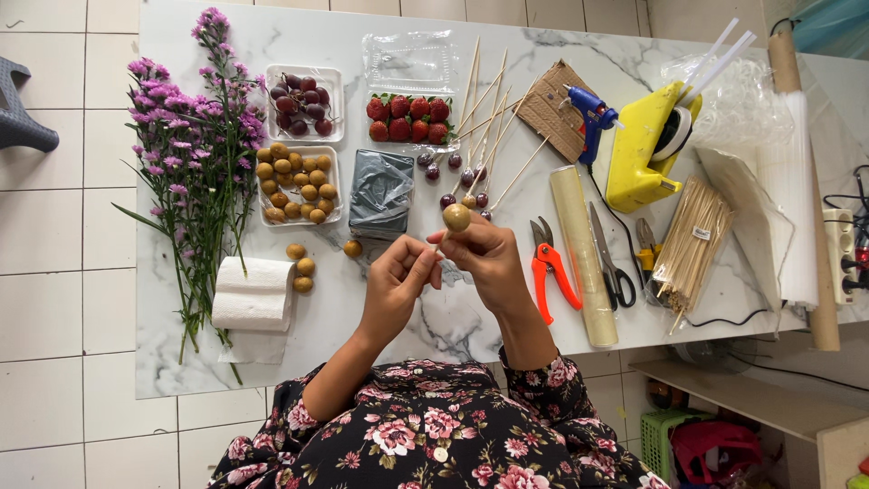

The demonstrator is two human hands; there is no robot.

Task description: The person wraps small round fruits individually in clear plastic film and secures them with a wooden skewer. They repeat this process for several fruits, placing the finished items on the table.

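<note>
Currently I log: left hand [396, 281] and right hand [489, 258] together, both pinched on a wooden skewer [444, 240] carrying a tan round fruit [456, 216], above the marble counter [453, 317]; orange pruners [549, 269] just right.

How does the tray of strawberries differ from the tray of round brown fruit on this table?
The strawberry tray is clear plastic with its hinged lid flipped open behind it; the brown-fruit tray is white and has no lid. The strawberries lie in neat rows, while the brown fruit is heaped loosely, and a few more lie outside the tray on the table. Both are shallow rectangular trays on the marble top, out of the hands' reach area.
</note>
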